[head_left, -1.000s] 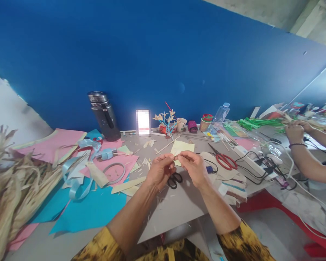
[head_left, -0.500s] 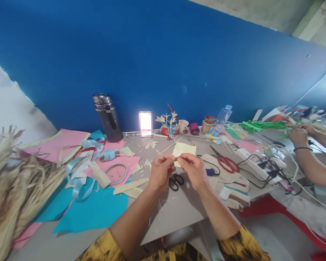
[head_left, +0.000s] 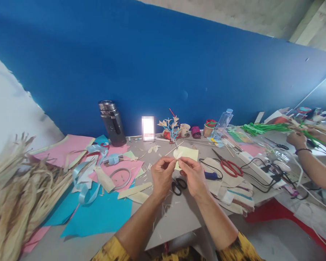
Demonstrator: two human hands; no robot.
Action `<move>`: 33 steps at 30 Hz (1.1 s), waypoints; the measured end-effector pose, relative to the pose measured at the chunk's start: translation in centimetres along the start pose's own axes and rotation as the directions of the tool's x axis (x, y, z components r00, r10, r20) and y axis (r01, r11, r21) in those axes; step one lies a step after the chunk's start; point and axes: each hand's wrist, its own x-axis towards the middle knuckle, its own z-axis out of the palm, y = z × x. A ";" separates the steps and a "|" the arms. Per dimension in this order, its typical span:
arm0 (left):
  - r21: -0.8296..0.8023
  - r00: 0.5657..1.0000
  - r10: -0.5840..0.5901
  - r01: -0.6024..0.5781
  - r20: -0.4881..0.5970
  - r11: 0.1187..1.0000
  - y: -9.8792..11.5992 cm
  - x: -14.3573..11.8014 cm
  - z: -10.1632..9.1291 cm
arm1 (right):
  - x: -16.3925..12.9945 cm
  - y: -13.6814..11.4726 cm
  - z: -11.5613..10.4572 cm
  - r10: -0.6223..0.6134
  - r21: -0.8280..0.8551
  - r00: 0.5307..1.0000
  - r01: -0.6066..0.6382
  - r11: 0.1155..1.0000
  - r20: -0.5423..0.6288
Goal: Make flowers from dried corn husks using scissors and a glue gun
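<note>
My left hand (head_left: 163, 175) and my right hand (head_left: 193, 175) meet above the grey table (head_left: 176, 214), both pinching a small pale husk piece (head_left: 178, 153) between thumb and fingers. Black-handled scissors (head_left: 178, 185) lie on the table just below and between the hands. A pale yellow paper sheet (head_left: 188, 153) lies right behind the held piece. A small craft flower sprig (head_left: 170, 127) with blue stems stands farther back.
Dried husks (head_left: 16, 195) pile at the left, with pink (head_left: 67, 148) and blue paper (head_left: 97, 214) and light blue ribbon (head_left: 85, 181). A dark flask (head_left: 112, 123), cups and a bottle (head_left: 222, 123) stand by the blue wall. Red scissors (head_left: 228, 166) and cables lie right, where another person's hand (head_left: 296, 139) handles green stems.
The view has tilted up slightly, so everything sits a little lower in the picture. My hands stay together on the husk piece, which now shows more above my fingers. The other person's hands shifted slightly.
</note>
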 end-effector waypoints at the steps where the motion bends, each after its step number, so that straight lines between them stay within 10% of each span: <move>1: 0.028 0.999 0.032 -0.031 -0.006 0.999 0.0 0.0 -0.1 | 0.0 0.0 0.1 0.009 0.015 1.000 -0.009 1.000 -0.006; 15: 0.183 0.965 0.255 -0.263 0.065 0.947 0.1 0.4 -1.1 | -0.2 -0.1 1.2 0.017 -0.004 1.000 -0.017 1.000 -0.003; 33: 0.199 0.960 0.264 -0.277 0.089 0.940 1.1 0.2 -0.8 | 0.1 -1.6 0.9 -0.109 -0.127 0.990 0.119 0.985 0.084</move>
